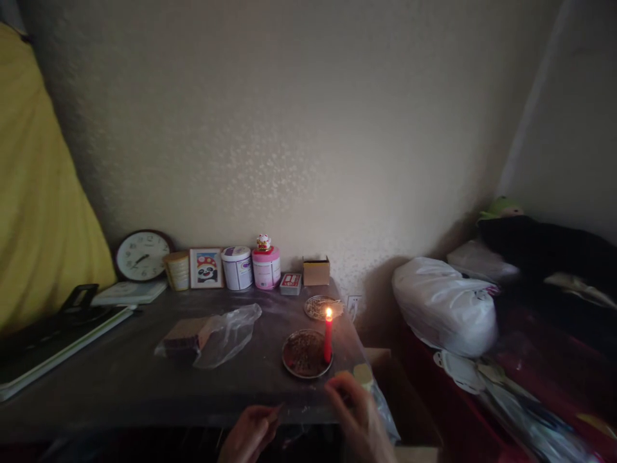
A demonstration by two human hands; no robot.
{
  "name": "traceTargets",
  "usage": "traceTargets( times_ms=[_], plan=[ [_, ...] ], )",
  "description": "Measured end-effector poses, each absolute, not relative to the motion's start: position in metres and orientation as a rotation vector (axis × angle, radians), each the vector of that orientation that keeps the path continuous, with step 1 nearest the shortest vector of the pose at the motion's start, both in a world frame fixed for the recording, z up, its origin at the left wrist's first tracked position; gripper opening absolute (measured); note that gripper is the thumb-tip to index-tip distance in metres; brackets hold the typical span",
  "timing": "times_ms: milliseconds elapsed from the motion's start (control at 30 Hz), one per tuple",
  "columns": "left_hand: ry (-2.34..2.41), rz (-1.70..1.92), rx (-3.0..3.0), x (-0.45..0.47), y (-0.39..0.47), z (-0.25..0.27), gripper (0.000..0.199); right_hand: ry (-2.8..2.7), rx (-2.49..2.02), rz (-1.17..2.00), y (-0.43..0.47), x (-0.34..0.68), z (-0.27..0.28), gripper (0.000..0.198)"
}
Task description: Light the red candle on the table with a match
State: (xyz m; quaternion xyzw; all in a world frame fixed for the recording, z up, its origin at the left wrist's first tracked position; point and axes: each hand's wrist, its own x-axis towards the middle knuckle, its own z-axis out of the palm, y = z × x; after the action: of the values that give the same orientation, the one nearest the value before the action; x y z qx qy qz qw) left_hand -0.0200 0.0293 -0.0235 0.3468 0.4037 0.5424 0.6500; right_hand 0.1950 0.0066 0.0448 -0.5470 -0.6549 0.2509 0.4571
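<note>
Candle (328,335): lit — upright at the dish (305,353);
Left hand (249,431): pinching a thin stick;
Right hand (354,408): curled — grip unclear.

A dim room: pale speckled wall (299,128) behind a dark table (120,379), yellow curtain (38,193) at left, 1 round clock (143,256) leaning against the wall, cluttered bed (554,334) at right.
</note>
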Motion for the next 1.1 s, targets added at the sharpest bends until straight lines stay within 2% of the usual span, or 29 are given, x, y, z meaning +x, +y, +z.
traceTargets(
  times_ms=[167,333,500,667,900,1100],
  plan=[
    [0.966,1.240,0.916,-0.013,0.019,-0.019,0.033,-1.821,-1.161,0.469,0.000,0.142,0.024,0.023],
    [0.913,1.209,0.994,-0.008,0.018,-0.021,0.035,-1.890,-1.120,0.345,0.004,0.139,-0.007,0.012],
    [0.808,1.223,1.066,-0.003,0.019,-0.023,0.030,-1.908,-1.144,0.349,0.005,0.148,-0.016,0.014],
    [0.811,1.258,1.041,-0.003,0.024,-0.029,0.042,-1.966,-1.152,0.407,0.004,0.151,-0.011,0.018],
    [0.763,1.244,1.170,-0.008,0.014,-0.017,0.032,-1.940,-1.140,0.450,0.005,0.153,-0.008,0.019],
    [0.804,1.254,1.135,-0.002,0.025,-0.037,0.037,-1.912,-1.135,0.569,0.002,0.152,-0.005,0.023]
  ],
)
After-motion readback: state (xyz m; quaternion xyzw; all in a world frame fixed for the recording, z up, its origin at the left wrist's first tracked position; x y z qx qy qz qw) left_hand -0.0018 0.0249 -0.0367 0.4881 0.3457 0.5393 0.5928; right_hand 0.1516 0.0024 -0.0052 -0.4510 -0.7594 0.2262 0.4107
